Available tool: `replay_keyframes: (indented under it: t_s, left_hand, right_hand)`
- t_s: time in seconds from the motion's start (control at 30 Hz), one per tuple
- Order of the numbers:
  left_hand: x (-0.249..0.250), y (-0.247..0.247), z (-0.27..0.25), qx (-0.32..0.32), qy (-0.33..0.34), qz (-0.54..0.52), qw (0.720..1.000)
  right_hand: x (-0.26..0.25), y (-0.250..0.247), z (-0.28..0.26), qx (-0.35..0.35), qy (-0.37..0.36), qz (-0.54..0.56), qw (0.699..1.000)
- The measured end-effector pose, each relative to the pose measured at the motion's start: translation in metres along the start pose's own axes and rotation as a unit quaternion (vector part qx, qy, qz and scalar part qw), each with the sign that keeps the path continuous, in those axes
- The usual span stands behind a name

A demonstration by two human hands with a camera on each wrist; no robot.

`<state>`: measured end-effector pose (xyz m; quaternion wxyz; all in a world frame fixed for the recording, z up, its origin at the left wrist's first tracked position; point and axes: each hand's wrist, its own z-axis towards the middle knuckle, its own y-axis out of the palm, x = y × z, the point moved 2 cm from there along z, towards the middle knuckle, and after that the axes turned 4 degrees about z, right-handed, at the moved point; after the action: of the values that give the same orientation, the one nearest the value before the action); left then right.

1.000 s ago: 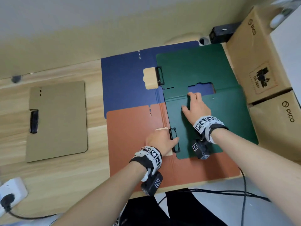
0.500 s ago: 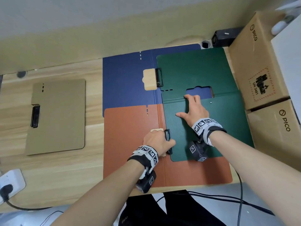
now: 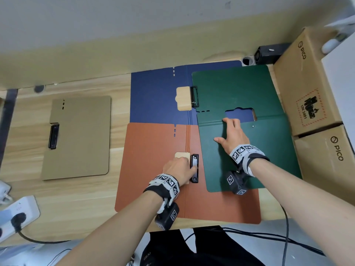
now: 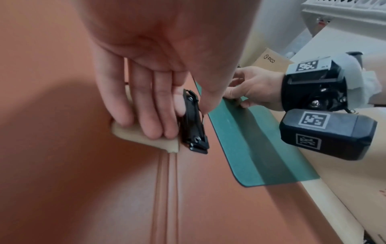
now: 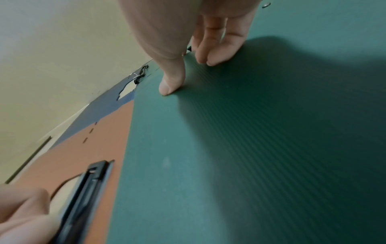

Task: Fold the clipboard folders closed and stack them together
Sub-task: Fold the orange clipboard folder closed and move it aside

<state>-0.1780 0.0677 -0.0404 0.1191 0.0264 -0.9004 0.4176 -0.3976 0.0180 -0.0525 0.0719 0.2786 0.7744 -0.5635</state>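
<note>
An orange folder (image 3: 153, 169) lies open flat at the table's front. A blue folder (image 3: 157, 96) lies open behind it. An open green folder (image 3: 240, 89) overlaps both on the right. My left hand (image 3: 187, 164) rests on the orange folder's spine, its straight fingers (image 4: 146, 107) pressing the beige clip plate (image 4: 146, 140) and its thumb touching the black clip (image 4: 193, 130). My right hand (image 3: 226, 131) lies flat with spread fingers on the green folder's near half (image 5: 229, 148), by its fold. A tan folder (image 3: 76, 137) lies closed at the left.
Two stacked cardboard boxes (image 3: 307, 96) stand against the green folder's right edge. A white power strip (image 3: 17, 214) sits at the front left corner. A black device (image 3: 269, 52) is at the back right, and cables (image 3: 249, 235) hang below the front edge.
The green folder has slid to the right under my right hand, so its left edge now lies clear of the orange folder's black clip. My left hand stays on that clip.
</note>
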Motion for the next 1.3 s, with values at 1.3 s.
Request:
replay_keyframes:
  t_s: [1.3]
  left_hand:
    - [-0.224, -0.111, -0.066, 0.171, -0.246, -0.498, 0.814]
  right_hand:
    - [-0.088, 0.041, -0.059, -0.180, 0.107, 0.076, 0.975]
